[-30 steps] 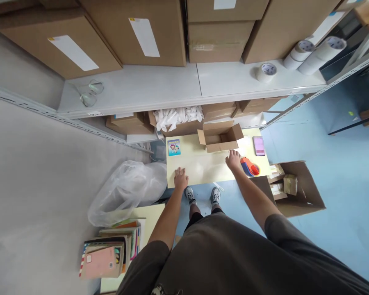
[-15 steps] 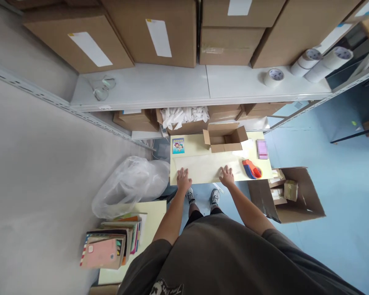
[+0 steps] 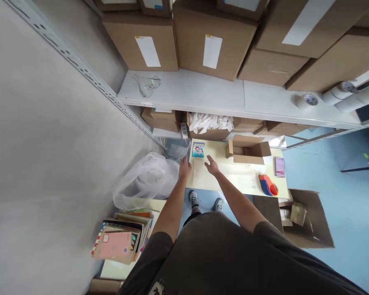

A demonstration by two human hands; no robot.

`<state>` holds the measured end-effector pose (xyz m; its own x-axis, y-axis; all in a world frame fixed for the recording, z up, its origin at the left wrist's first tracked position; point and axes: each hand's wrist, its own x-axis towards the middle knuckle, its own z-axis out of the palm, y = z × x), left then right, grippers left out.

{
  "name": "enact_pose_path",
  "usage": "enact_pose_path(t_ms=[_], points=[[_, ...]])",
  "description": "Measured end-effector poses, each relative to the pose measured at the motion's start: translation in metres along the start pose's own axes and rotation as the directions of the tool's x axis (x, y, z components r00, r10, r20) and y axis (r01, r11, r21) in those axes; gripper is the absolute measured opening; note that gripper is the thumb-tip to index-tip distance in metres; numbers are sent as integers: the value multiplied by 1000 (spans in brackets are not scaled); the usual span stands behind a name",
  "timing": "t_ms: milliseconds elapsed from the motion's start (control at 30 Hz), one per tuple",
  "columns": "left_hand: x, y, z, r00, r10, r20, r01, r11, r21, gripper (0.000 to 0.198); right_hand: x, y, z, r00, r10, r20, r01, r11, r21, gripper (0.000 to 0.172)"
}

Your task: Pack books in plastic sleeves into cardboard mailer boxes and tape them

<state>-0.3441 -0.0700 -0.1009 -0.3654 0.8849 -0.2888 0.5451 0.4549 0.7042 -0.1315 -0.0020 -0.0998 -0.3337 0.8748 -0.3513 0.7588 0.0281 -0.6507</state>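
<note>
A small blue book or card with cartoon figures on its cover (image 3: 198, 150) lies at the far left corner of the pale yellow table (image 3: 249, 186). My left hand (image 3: 185, 168) is at the table's left edge, just below and left of the book, fingers stretched out and holding nothing. To the book's lower right, my right hand (image 3: 212, 165) is open with fingers apart, also holding nothing. Whether either hand touches the tabletop I cannot tell. A pale, thin sheet (image 3: 221, 174) appears to lie across the table in front of me; its edges are faint.
An open cardboard box (image 3: 248, 157) stands at the table's back. To the right lie a red-and-blue tape dispenser (image 3: 267, 185) and a pink item (image 3: 279, 167). A large carton (image 3: 320, 221) is on the floor. Left are a plastic bag (image 3: 150, 176) and stacked books (image 3: 119, 241).
My view has swung left. Both hands have moved toward the table's left end, the right hand crossing much of the tabletop to come near the blue book.
</note>
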Motion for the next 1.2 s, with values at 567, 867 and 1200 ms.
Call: enact_pose_path(t_ms=[567,867,1200], points=[[110,-41,20,966,-257,6,246,917,-313,31,70,-14,81,999,-19,29,20,1000,-9,68],[14,-4,2,986,-164,26,136,712,-688,33,9,-29,36,970,192,-148,-50,758,651,62],[-87,-13,53,952,-298,76,301,953,-42,41,-86,42,59,910,393,-131,-297,839,455,62]])
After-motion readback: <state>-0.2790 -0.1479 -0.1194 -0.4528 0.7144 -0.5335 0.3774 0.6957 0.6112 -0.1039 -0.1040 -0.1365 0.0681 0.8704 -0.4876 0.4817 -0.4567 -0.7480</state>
